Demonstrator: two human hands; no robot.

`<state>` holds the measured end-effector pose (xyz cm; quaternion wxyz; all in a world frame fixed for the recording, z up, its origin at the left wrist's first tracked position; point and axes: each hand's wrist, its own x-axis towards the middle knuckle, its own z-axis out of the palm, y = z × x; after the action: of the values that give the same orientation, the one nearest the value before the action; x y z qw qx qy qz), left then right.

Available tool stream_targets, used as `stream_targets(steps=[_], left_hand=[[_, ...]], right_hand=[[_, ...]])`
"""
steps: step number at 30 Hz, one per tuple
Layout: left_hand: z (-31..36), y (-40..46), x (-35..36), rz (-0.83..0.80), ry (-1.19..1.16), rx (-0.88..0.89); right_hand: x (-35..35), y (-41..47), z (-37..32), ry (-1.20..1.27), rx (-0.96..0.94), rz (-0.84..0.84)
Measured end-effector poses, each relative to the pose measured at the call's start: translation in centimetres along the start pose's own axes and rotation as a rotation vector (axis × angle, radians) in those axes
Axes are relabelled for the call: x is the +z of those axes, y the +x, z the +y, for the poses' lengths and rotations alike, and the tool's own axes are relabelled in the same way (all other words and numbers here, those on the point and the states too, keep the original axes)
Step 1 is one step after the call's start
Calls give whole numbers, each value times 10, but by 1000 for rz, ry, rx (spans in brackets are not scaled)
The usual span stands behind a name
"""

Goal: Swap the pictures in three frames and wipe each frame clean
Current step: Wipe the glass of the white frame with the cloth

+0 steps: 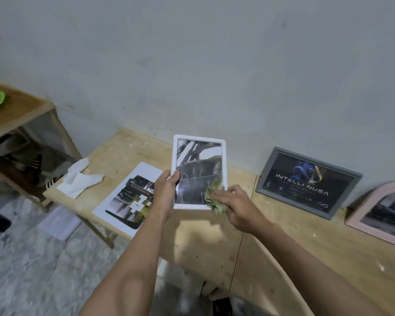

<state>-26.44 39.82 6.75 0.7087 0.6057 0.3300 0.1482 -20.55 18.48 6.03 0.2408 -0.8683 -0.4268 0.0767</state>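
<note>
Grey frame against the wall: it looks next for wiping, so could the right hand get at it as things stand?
Probably yes: the grey frame leans unobstructed beside the right hand, with bare bench between. But that hand holds the cloth against the white frame.

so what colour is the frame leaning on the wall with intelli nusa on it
Grey frame, head view.

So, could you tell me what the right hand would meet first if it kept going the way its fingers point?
Probably the left hand gripping the white frame: the right hand points left across it.
</note>
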Motion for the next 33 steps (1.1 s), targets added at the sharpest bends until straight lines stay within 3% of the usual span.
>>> stream_targets(steps=[3,5,7,9,12,18,20,22,23,25,27,30,33], left_hand=[[1,-13,-9,-10,33,-18],[2,-19,-10,-71,55,-4],[5,-28,-8,-103,85,14],[4,-35,-5,-146,68,50],[10,-41,-2,-81,7,121],[5,-41,-16,31,-77,135],[4,-46,-18,38,-78,114],[8,-52,-16,-1,-81,108],[10,-54,-14,-32,-71,100],[13,-55,-10,-103,-60,102],[20,-60,-1,-182,-80,128],[30,-66,9,-150,-151,186],[34,-62,1,-74,-263,205]], right_hand=[[-31,-8,-20,312,98,-142],[-58,13,-22,400,175,69],[-82,44,-21,277,160,327],[-89,65,-21,52,119,365],[-64,63,-27,-154,16,316],[-11,0,-36,-63,-72,-25],[-29,-14,-47,43,-15,-200],[-57,-12,-58,252,155,-255],[-70,-5,-62,361,217,-176],[-93,20,-62,426,247,170],[-101,46,-58,259,157,393],[-77,65,-61,-8,-17,341],[-38,42,-78,32,-162,194]])
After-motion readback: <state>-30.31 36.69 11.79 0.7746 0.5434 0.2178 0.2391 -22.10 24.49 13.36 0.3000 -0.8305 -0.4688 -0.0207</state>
